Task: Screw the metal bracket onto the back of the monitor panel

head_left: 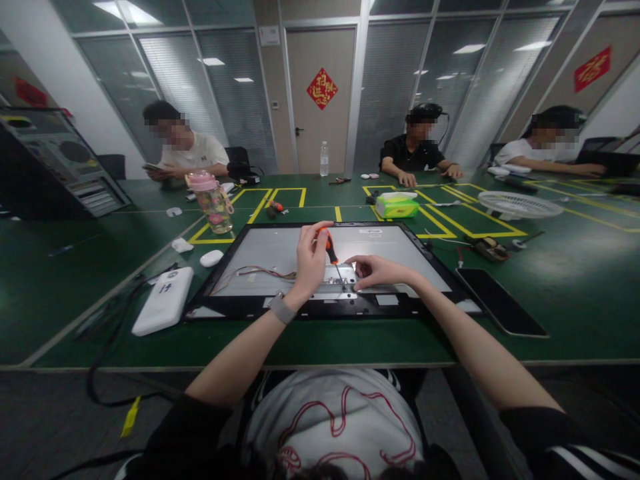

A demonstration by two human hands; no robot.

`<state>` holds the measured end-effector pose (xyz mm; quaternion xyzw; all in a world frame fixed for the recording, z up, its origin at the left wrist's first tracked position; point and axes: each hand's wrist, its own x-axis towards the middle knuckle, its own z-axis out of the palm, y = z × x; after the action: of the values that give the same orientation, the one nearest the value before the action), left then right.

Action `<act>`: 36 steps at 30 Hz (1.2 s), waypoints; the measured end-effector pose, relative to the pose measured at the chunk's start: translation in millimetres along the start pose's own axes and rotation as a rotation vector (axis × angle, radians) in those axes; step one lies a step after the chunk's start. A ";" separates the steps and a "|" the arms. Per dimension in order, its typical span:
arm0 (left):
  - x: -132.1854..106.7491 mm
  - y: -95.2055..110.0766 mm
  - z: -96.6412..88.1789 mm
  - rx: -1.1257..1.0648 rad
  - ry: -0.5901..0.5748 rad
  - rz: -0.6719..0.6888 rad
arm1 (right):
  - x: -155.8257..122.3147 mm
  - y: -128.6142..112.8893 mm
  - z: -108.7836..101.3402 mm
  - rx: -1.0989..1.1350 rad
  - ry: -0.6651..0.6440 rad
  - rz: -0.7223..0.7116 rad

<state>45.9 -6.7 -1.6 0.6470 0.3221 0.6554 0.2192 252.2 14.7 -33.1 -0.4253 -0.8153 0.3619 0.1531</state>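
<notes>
My left hand [312,259] is closed around the handle of an orange and black screwdriver [331,251]. The screwdriver tilts, and its tip reaches down to a metal bracket [336,273] on a flat display panel [270,241] with a black frame. Close by on the right, my right hand [376,272] rests at the bracket's edge with its fingers curled. Whether it pinches a small part there I cannot make out. Thin coloured wires [260,271] run from the bracket toward the panel's left side.
Left of the panel lie a white power bank [164,301] and a pink-lidded bottle [212,205]. On the right are a phone [500,301], a tissue pack [397,205] and a white fan grille [520,204]. A computer case [60,160] stands far left. Several people sit across the green table [350,347].
</notes>
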 end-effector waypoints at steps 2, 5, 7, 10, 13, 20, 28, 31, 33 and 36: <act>0.3 -0.9 0.2 -0.043 -0.018 -0.043 | 0.1 1.2 -0.1 -0.002 0.004 -0.001; 0.5 -2.5 1.3 -0.143 -0.044 -0.114 | 0.4 2.7 -0.2 -0.006 0.007 -0.010; 0.2 -2.6 1.9 -0.143 -0.049 -0.099 | 0.6 3.1 -0.1 -0.009 0.005 -0.011; -0.3 -1.8 2.1 -0.078 -0.037 -0.032 | 1.0 3.4 0.0 -0.010 0.003 -0.003; -0.8 -2.5 2.4 -0.056 -0.042 -0.026 | 1.4 3.9 0.0 -0.002 0.003 0.003; -2.9 -7.9 5.7 -0.113 -0.087 -0.092 | 0.9 1.5 -0.1 -0.008 0.004 0.004; -1.4 0.3 1.2 -0.013 -0.016 0.012 | 1.2 2.1 -0.1 -0.002 -0.002 0.006; -0.2 2.0 -0.1 0.023 0.007 0.029 | 1.1 2.0 0.1 0.004 0.001 0.002; 0.1 1.9 -0.1 0.025 -0.001 0.017 | 0.8 1.6 0.3 0.006 0.002 -0.001; -0.3 0.1 0.7 -0.004 -0.022 -0.011 | 0.6 1.3 0.3 0.011 -0.005 -0.002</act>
<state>46.6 -6.9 -1.8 0.6519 0.3219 0.6477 0.2277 252.4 15.5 -34.3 -0.4226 -0.8141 0.3674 0.1540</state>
